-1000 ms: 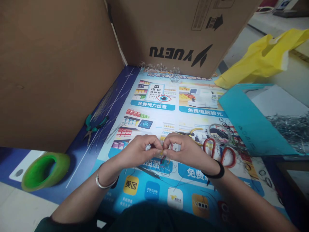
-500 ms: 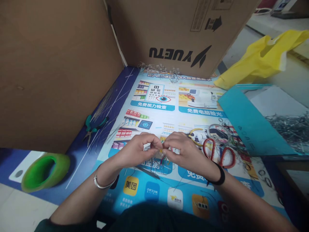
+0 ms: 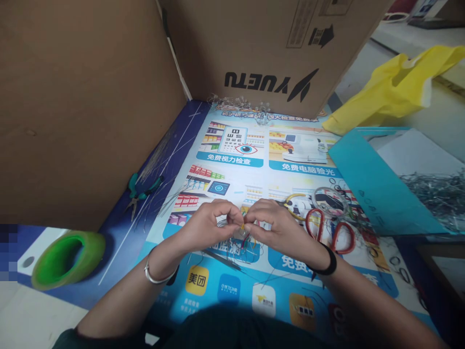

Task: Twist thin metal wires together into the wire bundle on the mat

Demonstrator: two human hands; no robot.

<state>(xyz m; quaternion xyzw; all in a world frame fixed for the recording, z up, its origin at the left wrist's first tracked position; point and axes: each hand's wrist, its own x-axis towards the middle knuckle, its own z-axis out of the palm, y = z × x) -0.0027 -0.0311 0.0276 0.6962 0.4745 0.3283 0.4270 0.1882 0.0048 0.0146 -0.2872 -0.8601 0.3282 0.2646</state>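
Observation:
Fingertips of my left hand (image 3: 210,223) and my right hand (image 3: 274,225) meet low in the middle of the head view. Both hands are closed in a pinch on a thin wire piece with a small yellow part (image 3: 242,226); the fingers hide most of it. Just below them lies a loose tangle of fine wires (image 3: 244,248), with red and yellow strands in it. Right of my right hand are red-handled scissors (image 3: 343,237), yellow-handled pliers (image 3: 296,206) and a clear round spool (image 3: 330,201).
Cardboard panels (image 3: 90,121) stand at the left and back. Teal-handled pliers (image 3: 140,194) and straight wires lie at left, near a roll of tape (image 3: 92,257). At right are a blue box (image 3: 366,179) holding many wires (image 3: 436,198) and a yellow bag (image 3: 392,92).
Both hands keep almost the same place and pinch. My left wrist has shifted very slightly to the right.

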